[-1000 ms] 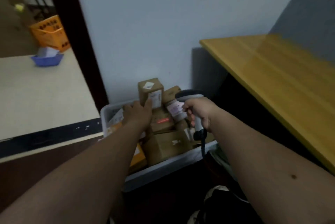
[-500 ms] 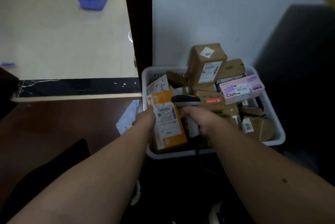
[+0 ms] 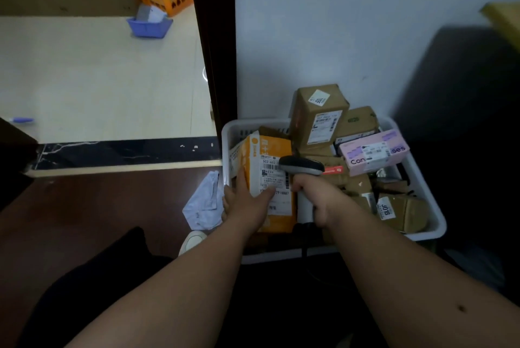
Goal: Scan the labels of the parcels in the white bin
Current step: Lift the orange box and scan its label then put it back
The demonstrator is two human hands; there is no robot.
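Head view: left hand (image 3: 247, 201) grips orange parcel (image 3: 270, 150), right hand (image 3: 318, 201) clasps scanner (image 3: 302, 165) hiding label

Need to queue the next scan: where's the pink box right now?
In the head view, the pink box lies on top of the brown parcels at the right of the white bin, just right of the tall upright brown box and beyond the scanner.
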